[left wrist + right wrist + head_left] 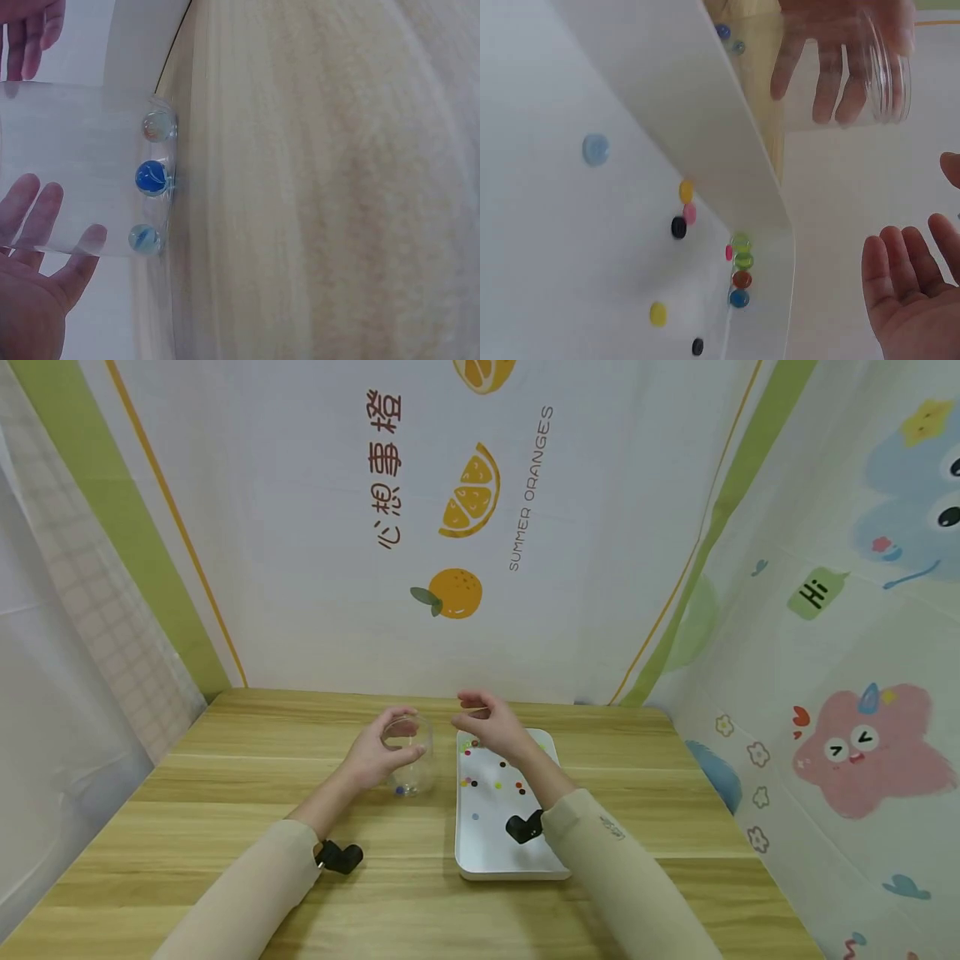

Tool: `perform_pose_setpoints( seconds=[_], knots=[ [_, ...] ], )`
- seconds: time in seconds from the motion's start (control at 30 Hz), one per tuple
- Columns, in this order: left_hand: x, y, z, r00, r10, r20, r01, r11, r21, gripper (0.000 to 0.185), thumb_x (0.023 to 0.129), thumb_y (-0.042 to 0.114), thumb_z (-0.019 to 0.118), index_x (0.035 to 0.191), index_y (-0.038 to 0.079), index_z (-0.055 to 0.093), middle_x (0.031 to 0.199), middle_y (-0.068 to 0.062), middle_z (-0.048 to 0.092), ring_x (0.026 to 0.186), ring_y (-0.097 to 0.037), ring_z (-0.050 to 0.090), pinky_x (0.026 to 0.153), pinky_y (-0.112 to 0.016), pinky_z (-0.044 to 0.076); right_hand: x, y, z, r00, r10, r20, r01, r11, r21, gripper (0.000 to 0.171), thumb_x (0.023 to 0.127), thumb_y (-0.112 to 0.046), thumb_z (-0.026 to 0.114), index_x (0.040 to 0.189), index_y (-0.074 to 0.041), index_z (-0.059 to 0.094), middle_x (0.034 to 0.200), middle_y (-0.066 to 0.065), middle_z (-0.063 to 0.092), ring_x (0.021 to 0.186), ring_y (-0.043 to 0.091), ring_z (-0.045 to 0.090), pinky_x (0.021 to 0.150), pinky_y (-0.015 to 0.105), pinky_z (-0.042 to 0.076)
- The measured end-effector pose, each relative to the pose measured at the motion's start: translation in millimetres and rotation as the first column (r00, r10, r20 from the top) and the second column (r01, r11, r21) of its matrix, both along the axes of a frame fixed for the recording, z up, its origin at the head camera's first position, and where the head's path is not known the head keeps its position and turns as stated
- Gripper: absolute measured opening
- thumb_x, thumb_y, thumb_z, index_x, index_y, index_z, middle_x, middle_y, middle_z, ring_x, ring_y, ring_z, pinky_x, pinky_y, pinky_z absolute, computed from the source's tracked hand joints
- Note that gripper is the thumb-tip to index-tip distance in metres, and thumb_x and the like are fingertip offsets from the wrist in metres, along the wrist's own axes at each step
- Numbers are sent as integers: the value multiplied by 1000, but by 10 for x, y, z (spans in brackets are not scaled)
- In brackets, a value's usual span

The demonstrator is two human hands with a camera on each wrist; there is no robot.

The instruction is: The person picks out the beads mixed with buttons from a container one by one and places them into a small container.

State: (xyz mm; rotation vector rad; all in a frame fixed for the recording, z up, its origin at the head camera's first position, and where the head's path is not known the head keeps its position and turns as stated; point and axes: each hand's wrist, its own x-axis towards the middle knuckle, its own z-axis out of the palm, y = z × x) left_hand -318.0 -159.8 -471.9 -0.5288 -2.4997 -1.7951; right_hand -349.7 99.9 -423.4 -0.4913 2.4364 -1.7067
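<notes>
Three marbles (151, 178) lie in the clear jar (411, 753) gripped by the left hand (372, 754). Beside the jar, a white tray (501, 843) holds scattered beads (740, 261); above it, the right hand (489, 722) hovers loosely curled, holding nothing.

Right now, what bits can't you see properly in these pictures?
1. Whether the right hand pinches anything: too small in the head view, and the right wrist view shows only its fingers at the edge.
2. The marbles in the jar: three show in the left wrist view, but the left hand and cloudy plastic could hide more.
3. The far beads on the tray: the right hand covers part in the head view.
</notes>
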Motion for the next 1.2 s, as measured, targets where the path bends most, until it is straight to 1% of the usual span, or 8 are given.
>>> perform_pose_setpoints(
  seconds=[0.07, 0.17, 0.33, 0.5, 0.63, 0.8, 1.03, 1.2],
  knots=[
    [-1, -1, 1, 1000, 2, 0, -2, 1000, -3, 68, 100, 18, 80, 158, 8, 46, 157, -29, 56, 146, -45, 56, 115, -61, 55, -8, 52, -27, 1000, -16, -7, 16, 1000, 16, 57, 101, -27, 78, 154, -15, 60, 154, 11, 62, 135, 29, 65, 109, 52, 60],
    [-1, -2, 5, 1000, 4, 4, -4, 1000, -7, 69, 99, 19, 80, 159, 8, 46, 157, -29, 56, 146, -45, 56, 114, -60, 56, -15, 133, -56, 999, -37, -1, 37, 999, 30, 60, 101, -26, 79, 155, -15, 58, 157, 11, 59, 140, 31, 63, 114, 50, 57],
    [5, 4, 9, 1000, 7, 4, -7, 1000, -8, 70, 99, 19, 80, 159, 8, 46, 157, -27, 57, 145, -45, 57, 113, -60, 57, -21, 271, -87, 998, -67, 16, 66, 997, 30, 62, 100, -23, 79, 157, -14, 56, 160, 13, 57, 142, 33, 61, 115, 51, 56],
    [9, 6, 9, 1000, 14, 3, -14, 1000, -8, 68, 98, 19, 81, 157, 10, 48, 156, -26, 59, 145, -44, 58, 113, -59, 57, -37, 407, -120, 995, -95, -5, 95, 994, 61, 67, 100, -22, 79, 161, -13, 52, 165, 16, 52, 145, 37, 57, 118, 54, 54],
    [5, 6, 7, 1000, 14, -5, -15, 1000, -3, 68, 98, 19, 81, 157, 10, 48, 155, -25, 60, 144, -44, 58, 113, -59, 57, -41, 504, -143, 991, -117, -57, 124, 982, 145, 76, 99, -26, 81, 166, -15, 46, 171, 17, 44, 156, 42, 46, 124, 63, 46],
    [1, 3, 1, 1000, 14, -6, -14, 1000, -4, 69, 98, 20, 81, 157, 10, 48, 154, -23, 61, 144, -44, 58, 110, -57, 59, -32, 592, -171, 986, -130, -102, 154, 950, 272, 82, 98, -33, 80, 169, -23, 40, 176, 12, 35, 163, 44, 35, 124, 70, 41],
    [0, 2, -2, 1000, 15, -4, -15, 1000, -1, 67, 98, 19, 81, 156, 11, 49, 154, -23, 61, 144, -44, 58, 109, -56, 59, -17, 637, -158, 984, -128, -124, 164, 923, 349, 82, 97, -32, 80, 169, -23, 42, 173, 12, 39, 156, 43, 46, 122, 70, 45],
    [-13, 1, -8, 1000, 15, -9, -15, 1000, 4, 67, 98, 19, 82, 156, 12, 49, 153, -24, 61, 144, -44, 58, 111, -58, 59, -26, 625, -166, 986, -114, -118, 152, 906, 394, 82, 97, -31, 81, 169, -25, 42, 173, 12, 40, 155, 43, 47, 117, 69, 50]
  ],
)
